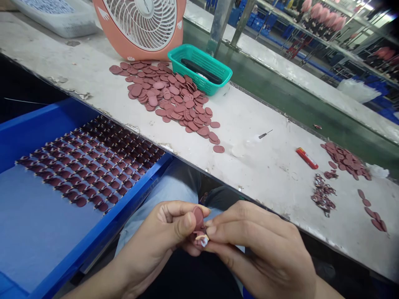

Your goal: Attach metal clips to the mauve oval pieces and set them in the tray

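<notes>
- a piece (198,218) was pinched by left hand (171,230) and right hand (258,241)
- from it, ovals (180,109) were heaped at twelve o'clock
- a tray (124,206) was placed at nine

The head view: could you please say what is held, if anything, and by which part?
A small maroon piece: the left hand pinches its oval part; the right hand is beside it, exact contact unclear.

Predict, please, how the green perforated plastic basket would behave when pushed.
The basket looks light, given its thin, perforated walls. It would probably slide rather than tip, being low and long. The long black object lying inside might shift.
</notes>
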Demonstrator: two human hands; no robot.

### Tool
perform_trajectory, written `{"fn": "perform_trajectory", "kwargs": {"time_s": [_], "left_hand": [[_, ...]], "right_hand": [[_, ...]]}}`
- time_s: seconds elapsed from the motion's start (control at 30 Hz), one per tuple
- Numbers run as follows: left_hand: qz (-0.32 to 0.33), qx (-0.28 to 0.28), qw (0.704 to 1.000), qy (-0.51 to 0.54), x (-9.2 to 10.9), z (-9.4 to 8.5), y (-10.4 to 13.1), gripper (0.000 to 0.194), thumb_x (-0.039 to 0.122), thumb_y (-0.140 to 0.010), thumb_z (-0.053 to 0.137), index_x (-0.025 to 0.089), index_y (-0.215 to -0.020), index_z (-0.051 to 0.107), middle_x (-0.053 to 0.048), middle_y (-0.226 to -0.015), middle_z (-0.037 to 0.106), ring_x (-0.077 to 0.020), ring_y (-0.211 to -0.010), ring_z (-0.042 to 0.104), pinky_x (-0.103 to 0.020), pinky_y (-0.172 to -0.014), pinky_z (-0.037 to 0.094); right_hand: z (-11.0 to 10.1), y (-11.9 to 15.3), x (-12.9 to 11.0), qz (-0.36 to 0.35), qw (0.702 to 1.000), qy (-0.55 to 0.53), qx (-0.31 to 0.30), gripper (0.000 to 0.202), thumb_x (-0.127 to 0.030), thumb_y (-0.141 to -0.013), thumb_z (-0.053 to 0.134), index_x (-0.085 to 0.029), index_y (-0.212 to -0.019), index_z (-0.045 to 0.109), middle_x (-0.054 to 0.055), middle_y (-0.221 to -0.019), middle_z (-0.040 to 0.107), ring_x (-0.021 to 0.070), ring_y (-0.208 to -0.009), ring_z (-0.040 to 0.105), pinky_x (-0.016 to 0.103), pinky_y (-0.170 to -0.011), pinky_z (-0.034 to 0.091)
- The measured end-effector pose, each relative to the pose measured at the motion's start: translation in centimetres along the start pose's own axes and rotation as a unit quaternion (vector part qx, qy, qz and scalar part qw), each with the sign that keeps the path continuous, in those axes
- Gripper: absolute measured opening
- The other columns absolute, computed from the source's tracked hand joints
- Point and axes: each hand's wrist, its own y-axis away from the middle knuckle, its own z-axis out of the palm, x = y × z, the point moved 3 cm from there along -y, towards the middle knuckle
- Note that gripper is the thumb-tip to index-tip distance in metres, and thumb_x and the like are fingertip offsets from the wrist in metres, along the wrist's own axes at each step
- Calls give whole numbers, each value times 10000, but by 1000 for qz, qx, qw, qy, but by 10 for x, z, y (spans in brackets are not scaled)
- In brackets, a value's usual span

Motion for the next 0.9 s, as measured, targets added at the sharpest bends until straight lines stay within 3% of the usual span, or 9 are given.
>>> {"fn": "perform_trajectory", "kwargs": {"time_s": [0.33, 0.53, 0.73, 0.9], "left_hand": [[-30, -24, 999, 4, -5, -7, -8, 437, 536, -721, 842, 142, -602, 693, 19, -568, 550, -74, -517, 501, -141, -515, 463], [-36, -6, 999, 27, -2, -6, -10, 442, 558, -648, 882, 139, -735, 771, -19, -677, 642, -79, -532, 571, -128, -470, 482], [-45, -26, 997, 51, -3, -2, -14, 378, 488, -658, 904, 145, -719, 760, 12, -587, 615, -61, -486, 558, -121, -490, 512], [-50, -8, 996, 70, -8, -1, -15, 317, 405, -661, 927, 143, -764, 780, 10, -597, 659, -68, -514, 612, -118, -502, 529]], "right_hand": [[6, -1, 10, 18, 1000, 19, 7, 121, -78, -904, 690, -157, -994, 679, 16, -831, 768, 112, -738, 708, 205, -726, 580], [8, 4, 15, 22, 999, 35, 23, 466, -368, -895, 756, -161, -1280, 592, 54, -963, 746, 141, -814, 690, 252, -746, 587], [3, 4, 18, 39, 998, 45, 32, 217, -159, -942, 659, -186, -1149, 718, 59, -895, 737, 146, -784, 701, 257, -688, 611], [2, 5, 19, 37, 997, 49, 38, 161, -142, -915, 697, -171, -1063, 751, 65, -849, 737, 145, -741, 704, 248, -666, 620]]}}
